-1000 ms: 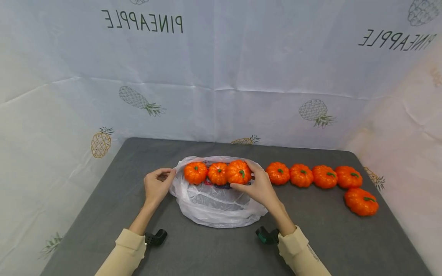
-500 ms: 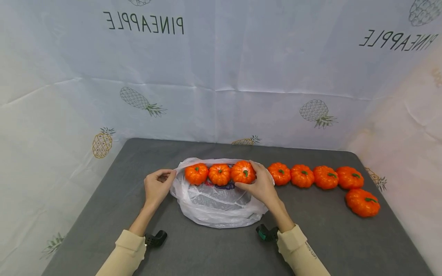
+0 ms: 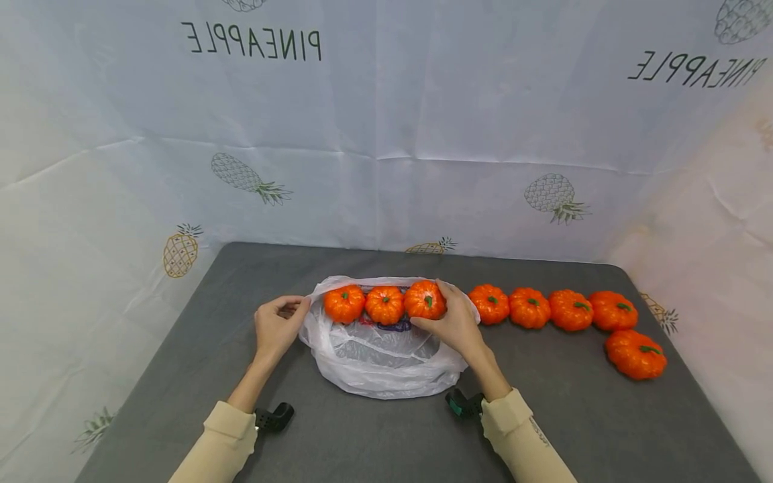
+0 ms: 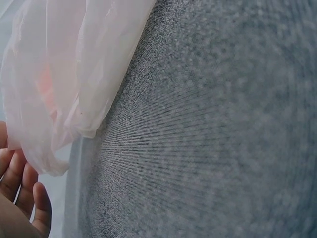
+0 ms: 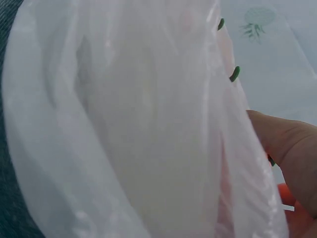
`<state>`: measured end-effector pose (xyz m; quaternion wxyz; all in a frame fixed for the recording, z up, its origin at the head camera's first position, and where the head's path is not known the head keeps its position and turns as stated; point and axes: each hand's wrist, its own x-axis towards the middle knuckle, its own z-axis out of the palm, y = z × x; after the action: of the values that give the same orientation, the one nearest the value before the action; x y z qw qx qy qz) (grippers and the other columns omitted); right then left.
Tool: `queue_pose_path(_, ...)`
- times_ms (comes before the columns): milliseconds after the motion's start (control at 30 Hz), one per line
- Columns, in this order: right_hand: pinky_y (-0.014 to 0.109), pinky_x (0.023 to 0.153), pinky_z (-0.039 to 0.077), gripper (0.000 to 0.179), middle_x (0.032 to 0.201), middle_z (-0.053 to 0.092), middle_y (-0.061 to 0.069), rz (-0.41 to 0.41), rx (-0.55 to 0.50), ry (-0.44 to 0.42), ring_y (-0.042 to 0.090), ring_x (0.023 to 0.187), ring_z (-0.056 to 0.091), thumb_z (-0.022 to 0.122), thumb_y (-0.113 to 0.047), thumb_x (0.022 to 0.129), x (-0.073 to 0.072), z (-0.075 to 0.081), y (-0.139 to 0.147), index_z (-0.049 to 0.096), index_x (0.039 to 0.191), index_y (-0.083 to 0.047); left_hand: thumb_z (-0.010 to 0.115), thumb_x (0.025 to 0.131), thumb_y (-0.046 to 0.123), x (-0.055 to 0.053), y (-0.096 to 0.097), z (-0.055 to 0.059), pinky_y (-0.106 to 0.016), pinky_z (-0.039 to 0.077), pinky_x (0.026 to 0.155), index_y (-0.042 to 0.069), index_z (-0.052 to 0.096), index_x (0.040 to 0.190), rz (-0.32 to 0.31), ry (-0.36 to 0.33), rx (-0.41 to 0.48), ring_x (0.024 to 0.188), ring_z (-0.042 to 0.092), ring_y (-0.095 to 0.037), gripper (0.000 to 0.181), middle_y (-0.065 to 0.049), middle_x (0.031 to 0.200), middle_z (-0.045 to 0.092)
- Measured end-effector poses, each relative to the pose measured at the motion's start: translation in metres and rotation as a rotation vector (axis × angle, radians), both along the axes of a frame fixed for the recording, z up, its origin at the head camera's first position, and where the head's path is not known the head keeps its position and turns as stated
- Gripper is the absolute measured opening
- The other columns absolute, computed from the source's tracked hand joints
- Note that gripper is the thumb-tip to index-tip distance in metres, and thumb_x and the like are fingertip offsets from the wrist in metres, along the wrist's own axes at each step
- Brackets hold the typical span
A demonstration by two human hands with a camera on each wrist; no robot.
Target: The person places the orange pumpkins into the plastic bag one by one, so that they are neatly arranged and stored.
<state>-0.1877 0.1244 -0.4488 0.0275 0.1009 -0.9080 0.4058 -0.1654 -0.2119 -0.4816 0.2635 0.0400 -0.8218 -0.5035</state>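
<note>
A white, half-see-through plastic bag (image 3: 386, 382) lies with its mouth spread wide on the table. Three small orange pumpkins stand in a row at its far side: a left one (image 3: 343, 304), a middle one (image 3: 384, 305) and a right one (image 3: 425, 300). My left hand (image 3: 278, 325) pinches the bag's left rim, which also shows beside the fingers (image 4: 28, 183) in the left wrist view. With thumb and fingers, my right hand (image 3: 455, 325) holds the right pumpkin from its right side. In the right wrist view the bag (image 5: 138, 119) hides most of the pumpkins.
Right of the bag, several more orange pumpkins (image 3: 570, 310) line the dark grey table (image 3: 374, 443). One pumpkin (image 3: 635, 354) sits nearer, at the right end. A pineapple-print cloth (image 3: 374, 100) hangs behind the table and at both sides.
My right hand has shifted the right pumpkin slightly to the right, so it no longer overlaps the middle one. Over the last half second almost nothing moves. The left hand stays at the bag's rim.
</note>
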Motion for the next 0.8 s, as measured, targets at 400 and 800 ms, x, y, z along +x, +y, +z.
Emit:
queue_pose_path(400, 0.057, 0.101, 0.054, 0.086, 0.142, 0.059, 0.023, -0.015, -0.046, 0.003, 0.039, 0.123, 0.062, 0.090, -0.023, 0.078, -0.001, -0.009, 0.000, 0.047, 0.148, 0.003, 0.081, 0.085, 0.012, 0.000, 0.003, 0.003, -0.007, 0.046, 0.061, 0.001, 0.080, 0.085, -0.008, -0.016, 0.010, 0.062, 0.056, 0.006, 0.011, -0.016, 0.075, 0.074)
queue_pose_path(800, 0.057, 0.108, 0.048, 0.089, 0.144, 0.056, 0.028, -0.005, 0.000, 0.062, 0.043, 0.128, 0.057, 0.090, -0.024, 0.078, -0.002, -0.015, -0.002, 0.045, 0.147, 0.010, 0.082, 0.086, 0.014, 0.000, 0.003, 0.003, -0.008, 0.045, 0.061, 0.002, 0.080, 0.086, -0.010, -0.018, -0.009, 0.063, 0.056, 0.005, 0.012, -0.015, 0.075, 0.074)
